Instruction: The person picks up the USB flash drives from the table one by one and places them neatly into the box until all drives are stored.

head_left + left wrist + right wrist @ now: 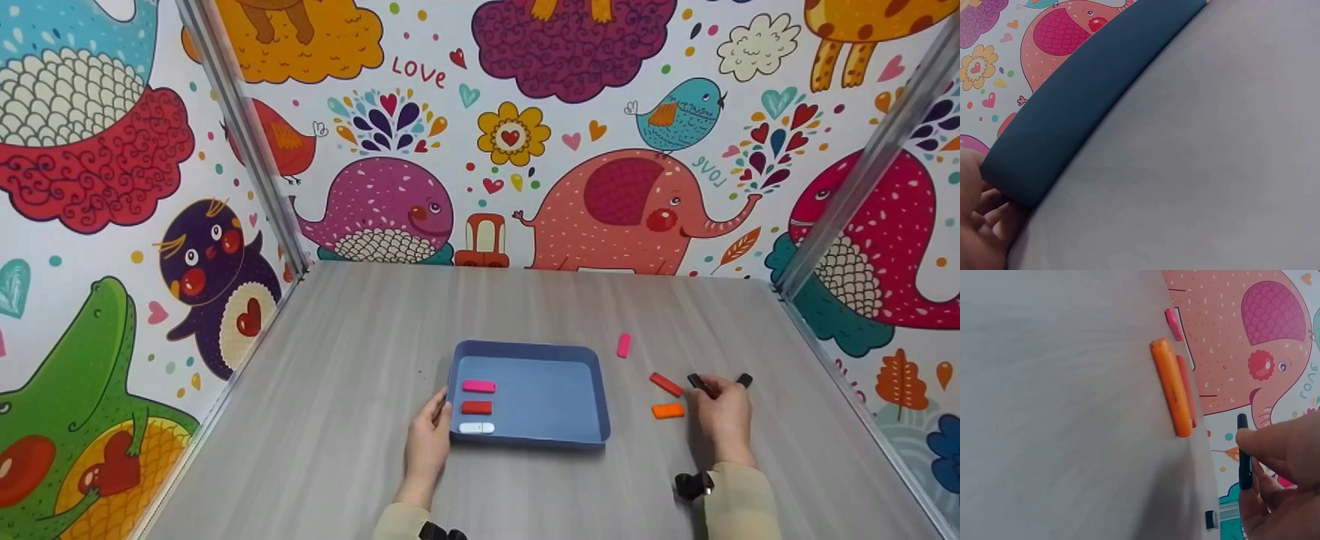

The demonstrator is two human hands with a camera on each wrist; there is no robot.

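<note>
My left hand (426, 446) holds the left side of a shallow blue tray (531, 442), its fingers curled at the corner in the left wrist view. In the tray, along its left side, lie a pink USB stick (478, 386), a red one and a white USB stick (476, 428). To the tray's right, my right hand (724, 420) pinches a black USB stick (1245, 455) between thumb and fingers, above the table. Near it lie an orange USB stick (667, 411) and an orange-red stick (665, 384). Another black stick (745, 380) lies just past the right hand.
A second pink stick (624, 346) lies beyond the tray's right side. The grey wood-grain table (360, 337) is enclosed by walls with cartoon animals, with metal posts (832, 202) at the back corners.
</note>
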